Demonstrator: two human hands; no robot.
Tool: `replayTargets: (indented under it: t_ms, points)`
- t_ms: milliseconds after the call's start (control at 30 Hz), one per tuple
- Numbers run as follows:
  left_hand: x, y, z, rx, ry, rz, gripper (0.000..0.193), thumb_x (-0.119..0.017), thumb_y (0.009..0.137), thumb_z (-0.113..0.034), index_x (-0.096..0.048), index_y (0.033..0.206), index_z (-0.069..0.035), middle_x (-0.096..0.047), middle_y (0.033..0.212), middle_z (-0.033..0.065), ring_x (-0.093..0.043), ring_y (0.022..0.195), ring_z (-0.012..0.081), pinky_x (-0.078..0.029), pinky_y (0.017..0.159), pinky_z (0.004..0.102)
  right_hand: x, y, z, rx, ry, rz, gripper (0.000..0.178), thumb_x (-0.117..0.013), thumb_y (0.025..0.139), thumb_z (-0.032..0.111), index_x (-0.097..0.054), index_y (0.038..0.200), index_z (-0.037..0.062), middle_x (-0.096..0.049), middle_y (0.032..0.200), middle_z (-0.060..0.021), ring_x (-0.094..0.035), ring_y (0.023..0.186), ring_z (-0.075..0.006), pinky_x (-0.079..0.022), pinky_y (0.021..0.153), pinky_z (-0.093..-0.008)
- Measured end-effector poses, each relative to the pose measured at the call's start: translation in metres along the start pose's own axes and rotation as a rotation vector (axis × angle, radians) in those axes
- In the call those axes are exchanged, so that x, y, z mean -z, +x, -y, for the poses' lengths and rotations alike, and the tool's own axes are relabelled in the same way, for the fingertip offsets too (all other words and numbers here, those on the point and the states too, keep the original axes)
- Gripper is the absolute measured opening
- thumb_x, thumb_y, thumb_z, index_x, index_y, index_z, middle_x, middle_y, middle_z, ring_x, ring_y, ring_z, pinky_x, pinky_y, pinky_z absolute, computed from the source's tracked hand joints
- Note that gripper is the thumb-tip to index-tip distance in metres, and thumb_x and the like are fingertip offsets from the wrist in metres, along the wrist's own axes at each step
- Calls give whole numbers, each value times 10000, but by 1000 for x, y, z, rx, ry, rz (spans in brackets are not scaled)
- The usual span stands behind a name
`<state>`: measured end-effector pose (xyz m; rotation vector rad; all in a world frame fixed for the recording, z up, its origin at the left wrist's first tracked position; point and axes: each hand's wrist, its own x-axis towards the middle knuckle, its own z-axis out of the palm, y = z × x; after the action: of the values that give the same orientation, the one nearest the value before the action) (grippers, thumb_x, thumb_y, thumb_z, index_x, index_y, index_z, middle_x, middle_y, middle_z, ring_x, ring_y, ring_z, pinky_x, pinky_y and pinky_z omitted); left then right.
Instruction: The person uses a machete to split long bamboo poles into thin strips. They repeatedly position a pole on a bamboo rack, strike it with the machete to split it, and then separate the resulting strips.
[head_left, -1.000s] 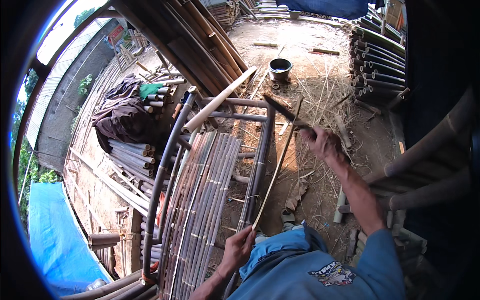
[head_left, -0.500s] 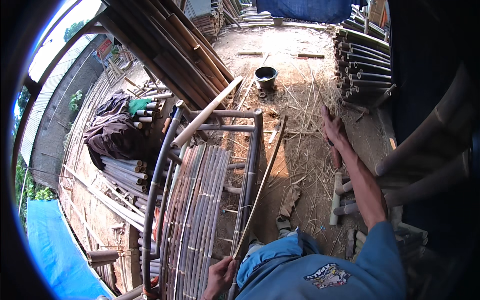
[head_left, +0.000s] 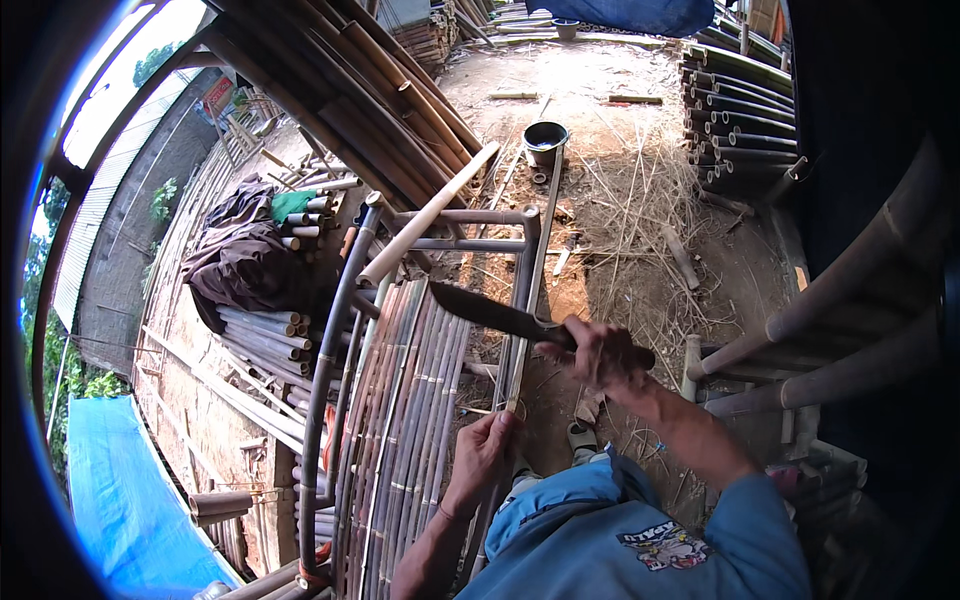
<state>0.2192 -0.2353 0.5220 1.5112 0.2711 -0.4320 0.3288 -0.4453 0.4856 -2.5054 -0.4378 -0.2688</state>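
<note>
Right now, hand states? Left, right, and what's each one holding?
Left hand: closed on a thin bamboo strip beside the slatted bamboo frame.
Right hand: closed on the handle of a dark-bladed knife, blade over the slats.

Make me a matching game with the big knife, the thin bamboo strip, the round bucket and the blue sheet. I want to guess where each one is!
Things:
1. big knife
2. thin bamboo strip
3. round bucket
4. blue sheet

Places:
A. far off on the dirt ground, beyond the bamboo frame
B. low on the person's left side
C. gripped in the right hand
D. pinched at its near end by the left hand

Pairs: 1-C, 2-D, 3-A, 4-B
</note>
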Motion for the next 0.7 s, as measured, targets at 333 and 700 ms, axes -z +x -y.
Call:
replayTargets:
  t_ms: [333, 700]
  points:
    - [16, -91, 27, 126, 21, 71, 318, -520, 994, -290, -646, 949, -1, -478, 631, -59, -408, 554, 19, -317, 494, 187, 70, 52, -104, -203, -49, -161, 598, -401, 914, 656, -630, 931, 104, -606, 540, -90, -637, 510, -237, -473, 436, -386]
    - [35, -108, 44, 104, 59, -8, 315, -548, 980, -298, -643, 902, -8, -495, 640, -63, -406, 558, 11, -319, 499, 184, 76, 67, -133, -557, 50, -117, 742, -261, 873, 769, -590, 686, 130, -504, 496, 7, -544, 469, -126, -439, 437, -383]
